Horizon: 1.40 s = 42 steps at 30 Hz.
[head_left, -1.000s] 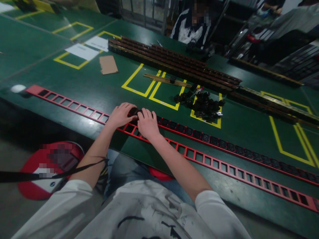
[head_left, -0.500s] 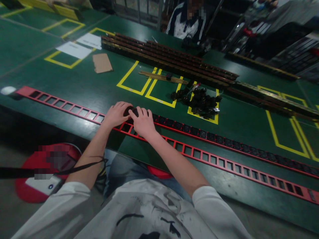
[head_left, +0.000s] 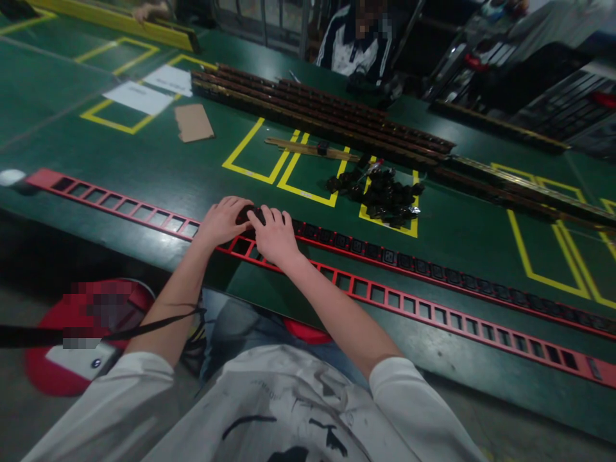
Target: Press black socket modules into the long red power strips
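My left hand (head_left: 222,221) and my right hand (head_left: 275,237) meet at a small black part (head_left: 248,213), seemingly a power socket, at the left stretch of a red strip (head_left: 346,249) filled with black sockets. The fingers of both hands are bent around the part and mostly cover it. Just in front of that strip lies a second long red strip (head_left: 409,305) with square openings, passing beneath my wrists.
Behind the strips is a pile of black parts (head_left: 392,196), with thin wooden strips (head_left: 308,149) beside it. Long dark rails (head_left: 312,106) lie farther back. Paper sheets (head_left: 137,97) and a cardboard piece (head_left: 193,123) are at left. A person (head_left: 356,42) sits opposite.
My hands keep nearly the same pose on the black part. The view shifts slightly. At the upper left, a yellow rail near another person's hand has moved to the right.
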Each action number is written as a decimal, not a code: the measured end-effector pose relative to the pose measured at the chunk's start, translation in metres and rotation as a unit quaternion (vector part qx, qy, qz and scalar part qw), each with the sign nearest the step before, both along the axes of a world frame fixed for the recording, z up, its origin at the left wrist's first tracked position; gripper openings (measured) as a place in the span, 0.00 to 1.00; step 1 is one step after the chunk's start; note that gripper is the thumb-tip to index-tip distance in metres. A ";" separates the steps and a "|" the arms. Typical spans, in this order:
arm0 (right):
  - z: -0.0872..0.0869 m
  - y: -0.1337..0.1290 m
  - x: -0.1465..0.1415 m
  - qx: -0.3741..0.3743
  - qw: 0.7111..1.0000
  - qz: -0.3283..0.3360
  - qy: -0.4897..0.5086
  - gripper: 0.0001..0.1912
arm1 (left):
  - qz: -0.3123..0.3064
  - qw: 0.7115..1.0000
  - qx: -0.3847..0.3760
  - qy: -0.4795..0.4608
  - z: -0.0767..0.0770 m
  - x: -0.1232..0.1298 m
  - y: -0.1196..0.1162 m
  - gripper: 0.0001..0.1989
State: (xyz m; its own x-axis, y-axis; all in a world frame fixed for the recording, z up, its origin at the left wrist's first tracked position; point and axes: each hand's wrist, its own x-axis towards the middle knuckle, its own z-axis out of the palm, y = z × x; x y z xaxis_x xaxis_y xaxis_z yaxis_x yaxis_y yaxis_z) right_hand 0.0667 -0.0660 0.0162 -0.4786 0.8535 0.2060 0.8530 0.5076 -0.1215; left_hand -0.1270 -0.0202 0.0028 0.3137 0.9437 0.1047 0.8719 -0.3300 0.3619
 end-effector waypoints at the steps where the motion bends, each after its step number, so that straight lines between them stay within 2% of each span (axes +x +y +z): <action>1: 0.001 0.000 0.000 -0.004 1.000 0.000 0.000 0.29 | 0.000 1.000 0.000 -0.001 0.000 0.000 0.000 0.23; 5: 0.003 -0.001 0.000 -0.010 1.000 -0.004 0.009 0.32 | 0.003 1.000 0.002 -0.003 0.000 -0.001 0.000 0.24; 10: -0.001 0.003 -0.001 -0.011 1.000 0.004 -0.010 0.27 | -0.007 1.000 0.008 0.014 -0.001 -0.002 0.000 0.24; 13: -0.004 0.004 0.002 0.000 1.000 0.013 -0.014 0.27 | -0.004 1.000 0.004 0.029 -0.002 -0.002 -0.001 0.24; 18: 0.002 -0.005 0.022 -0.006 0.999 0.028 -0.017 0.26 | 0.018 0.999 0.008 0.042 0.000 -0.001 -0.002 0.26; 22: 0.010 -0.022 0.063 -0.026 0.999 0.016 -0.026 0.26 | 0.016 0.998 -0.007 0.058 0.003 -0.001 -0.002 0.28; 31: 0.007 -0.079 0.196 -0.058 0.996 -0.060 -0.018 0.26 | 0.006 0.992 -0.025 0.123 0.009 -0.001 -0.005 0.30; 35: 0.008 -0.103 0.231 -0.063 0.993 -0.100 -0.024 0.25 | 0.000 0.985 -0.017 0.173 0.013 0.001 -0.005 0.31; 37: 0.009 -0.112 0.245 -0.060 0.992 -0.112 -0.018 0.27 | -0.009 0.979 -0.010 0.204 0.020 0.016 -0.003 0.32; 39: 0.009 -0.117 0.263 -0.047 0.988 -0.147 -0.004 0.28 | -0.040 0.975 0.004 0.217 0.029 0.045 -0.002 0.36; 42: 0.008 -0.119 0.297 -0.025 0.970 -0.243 0.011 0.28 | -0.152 0.967 0.011 0.204 0.041 0.107 -0.003 0.42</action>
